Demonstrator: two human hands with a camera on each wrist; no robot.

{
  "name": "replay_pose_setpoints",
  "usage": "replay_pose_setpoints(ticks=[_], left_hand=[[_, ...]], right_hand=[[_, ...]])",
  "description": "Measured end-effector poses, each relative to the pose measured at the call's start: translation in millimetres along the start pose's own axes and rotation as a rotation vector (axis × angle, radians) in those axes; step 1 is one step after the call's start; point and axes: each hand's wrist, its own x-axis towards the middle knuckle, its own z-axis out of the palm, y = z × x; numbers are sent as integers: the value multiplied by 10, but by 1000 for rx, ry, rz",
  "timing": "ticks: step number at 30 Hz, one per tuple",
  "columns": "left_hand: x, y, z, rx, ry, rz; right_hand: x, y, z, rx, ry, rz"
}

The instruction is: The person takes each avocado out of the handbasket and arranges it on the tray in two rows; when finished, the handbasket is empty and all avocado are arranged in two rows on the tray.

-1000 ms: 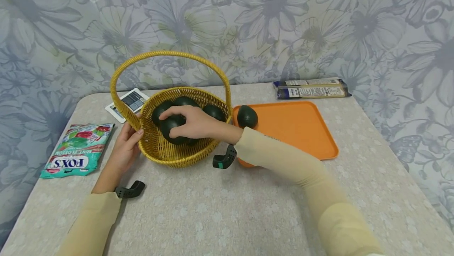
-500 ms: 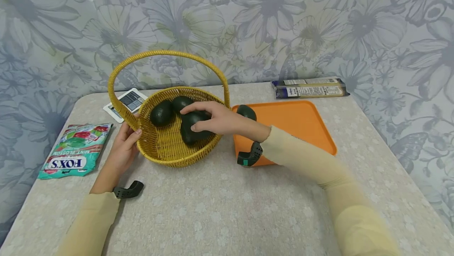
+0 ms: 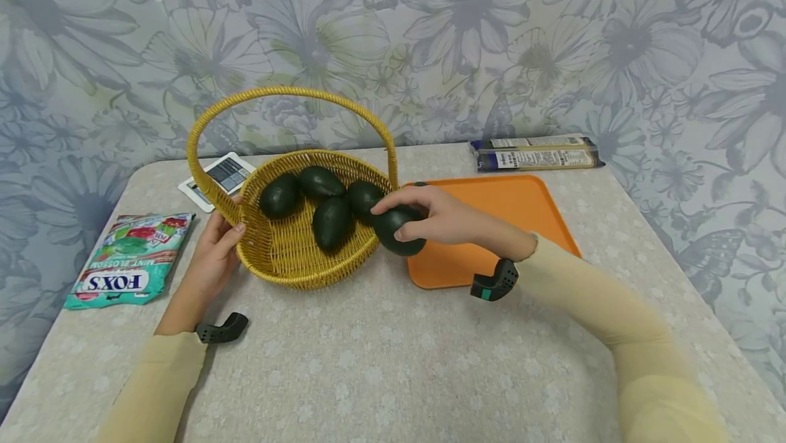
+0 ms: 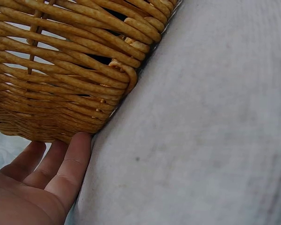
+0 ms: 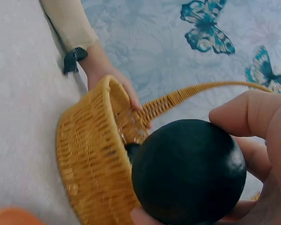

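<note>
My right hand (image 3: 439, 214) holds a dark green avocado (image 3: 398, 231) between thumb and fingers, just over the right rim of the yellow wicker basket (image 3: 295, 279) and the tray's left edge. In the right wrist view the avocado (image 5: 189, 171) fills the space beside the basket wall (image 5: 91, 154), with the thumb and fingers round it. Several more avocados (image 3: 331, 224) lie in the basket. My left hand (image 3: 215, 252) holds the basket's left side at the foot of its handle. Its fingers (image 4: 75, 164) lie against the woven outer wall in the left wrist view.
An orange tray (image 3: 503, 214) lies right of the basket; the top of one avocado (image 3: 420, 184) shows on it behind my right hand. A FOX'S candy bag (image 3: 129, 262) lies left. A white card-like object (image 3: 226, 175) sits behind the basket, and long dark packets (image 3: 537, 153) lie back right.
My right hand has lifted an avocado from among the others and carried it rightward over the basket's rim toward the tray. My left hand has stayed at the basket's side.
</note>
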Motion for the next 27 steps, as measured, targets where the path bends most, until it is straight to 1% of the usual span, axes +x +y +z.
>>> replay_pose_setpoints(ticks=[3,6,10,13,17,20,23,27], left_hand=[[-5,-2,-8,2,5,0],[-9,-3,-13,4,12,-1],[-7,-6,-10,10,13,-8],[-3,-9,-7,16,12,-15],[-2,-9,-6,22,12,-18],[-3,-7,-7,26,9,-17],[-4,-3,-3,29,7,-17],[-4,4,5,33,8,-19]], right_hand=[[-127,79,-82,31,5,52],[-230,157,-176,26,26,117],[-375,253,-307,-19,82,214],[-475,339,-399,-21,126,269],[-570,446,-512,-20,194,290],[-617,499,-594,-48,249,294],[-639,552,-668,-63,288,324],[-631,626,-739,-45,318,382]])
